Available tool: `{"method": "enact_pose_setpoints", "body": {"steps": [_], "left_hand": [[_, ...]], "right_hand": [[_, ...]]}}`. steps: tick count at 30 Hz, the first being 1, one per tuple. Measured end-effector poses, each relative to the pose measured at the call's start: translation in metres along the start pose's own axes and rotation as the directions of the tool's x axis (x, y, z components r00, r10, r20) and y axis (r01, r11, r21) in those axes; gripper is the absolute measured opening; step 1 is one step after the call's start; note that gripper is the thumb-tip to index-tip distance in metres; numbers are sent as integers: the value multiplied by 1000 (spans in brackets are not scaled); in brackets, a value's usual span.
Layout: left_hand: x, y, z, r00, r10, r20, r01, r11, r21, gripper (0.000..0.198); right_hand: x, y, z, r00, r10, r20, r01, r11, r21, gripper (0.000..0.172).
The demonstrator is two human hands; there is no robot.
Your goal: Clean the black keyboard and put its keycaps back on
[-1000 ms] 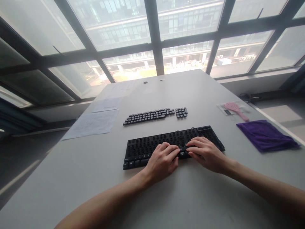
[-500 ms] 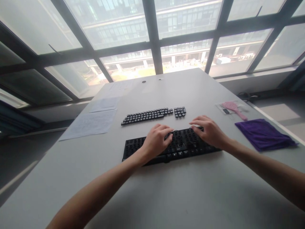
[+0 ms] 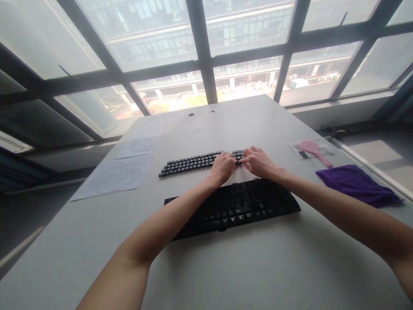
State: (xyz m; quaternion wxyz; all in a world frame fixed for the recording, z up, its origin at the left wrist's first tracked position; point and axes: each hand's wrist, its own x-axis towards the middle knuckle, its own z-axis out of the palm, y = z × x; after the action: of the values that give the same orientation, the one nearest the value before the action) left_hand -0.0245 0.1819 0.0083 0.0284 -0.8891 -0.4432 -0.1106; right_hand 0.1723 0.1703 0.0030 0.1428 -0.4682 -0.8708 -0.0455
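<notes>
A black keyboard frame with most keycaps removed lies on the grey table in front of me. Beyond it, loose black keycaps are laid out in rows. My left hand and my right hand meet over the right end of those rows. Both hands have their fingers curled and pinched at the keycaps there. What the fingertips grip is too small to make out.
Sheets of paper lie at the left of the table. A purple cloth and a pink brush on a clear bag sit at the right. Large windows stand behind the table's far edge.
Both hands left the keyboard frame and reached forward to the right end of the laid-out keycaps, coming together there.
</notes>
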Motion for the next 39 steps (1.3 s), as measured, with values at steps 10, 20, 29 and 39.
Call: {"method": "enact_pose_setpoints", "body": {"steps": [10,20,29,39], "left_hand": [[-10,15,-3,999,38,-8,-38,998,-51,22],[-13,21,-9,998,-63,-7,60,966,-250,11],[-55,105,-42,982,-160,102,190,814,-548,11],[-62,141,-21,973,-192,131,232,825,-515,8]], "right_hand": [[3,-5,0,995,-100,1,100,995,28,18],[-9,3,-9,999,9,-44,1,974,228,8],[-111,18,-52,986,164,-9,-117,741,662,14],[-148,9,-61,989,24,145,-121,699,705,10]]}}
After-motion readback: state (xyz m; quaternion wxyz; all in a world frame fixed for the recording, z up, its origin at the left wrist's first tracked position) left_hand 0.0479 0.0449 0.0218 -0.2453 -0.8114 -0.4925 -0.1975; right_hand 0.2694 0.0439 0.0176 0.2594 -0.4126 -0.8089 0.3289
